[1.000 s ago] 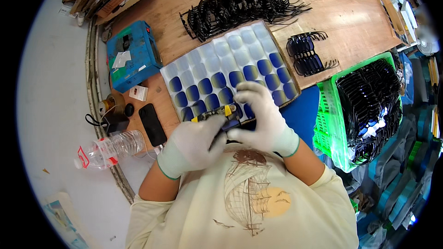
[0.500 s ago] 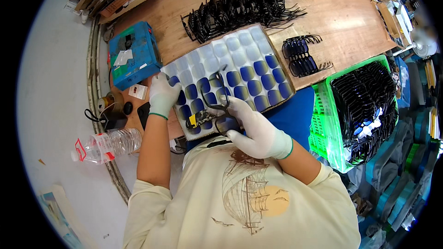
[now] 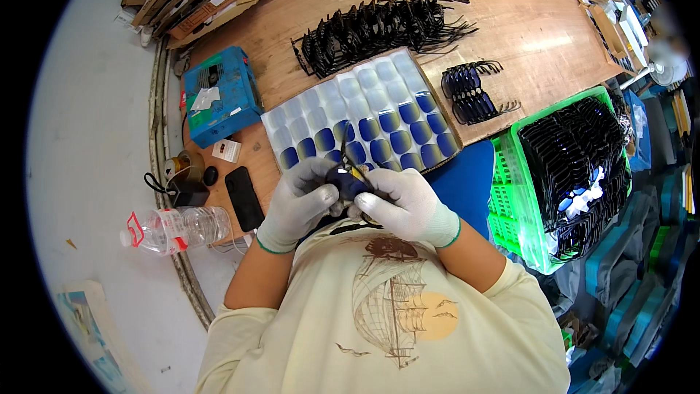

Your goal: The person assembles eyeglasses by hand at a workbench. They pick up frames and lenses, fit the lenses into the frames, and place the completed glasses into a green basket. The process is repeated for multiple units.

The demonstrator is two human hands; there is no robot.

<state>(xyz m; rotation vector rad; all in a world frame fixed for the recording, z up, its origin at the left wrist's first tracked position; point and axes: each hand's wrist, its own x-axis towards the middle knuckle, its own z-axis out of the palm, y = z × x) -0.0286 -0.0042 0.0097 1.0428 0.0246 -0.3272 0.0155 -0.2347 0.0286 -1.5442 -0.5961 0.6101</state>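
Both my hands wear white gloves and meet in front of my chest, at the near edge of the lens tray [image 3: 459, 148]. Between them is a black glasses frame [image 3: 345, 142], one thin arm of it sticking up. My left hand [image 3: 300, 201] is closed, its thumb and fingers pinching a dark blue lens [image 3: 346, 182] against the frame. Closed around the frame's right side is my right hand [image 3: 412, 208]. Fingers hide most of the frame, so how far the lens sits in it cannot be seen. Blue-tinted lenses [image 3: 401, 141] fill the tray's nearer rows; its farther pockets look pale.
Behind the tray lies a long row of black frames [image 3: 379, 33], with a smaller stack of glasses [image 3: 477, 91] to its right. A green crate [image 3: 510, 197] of glasses stands at right. Leftward are a blue box [image 3: 219, 95], a phone [image 3: 244, 198] and a plastic bottle [image 3: 175, 230].
My left hand has moved from the tray's left edge to the frame, bringing a lens. My right hand has turned the frame and shifted slightly; the whole view has tilted a little.
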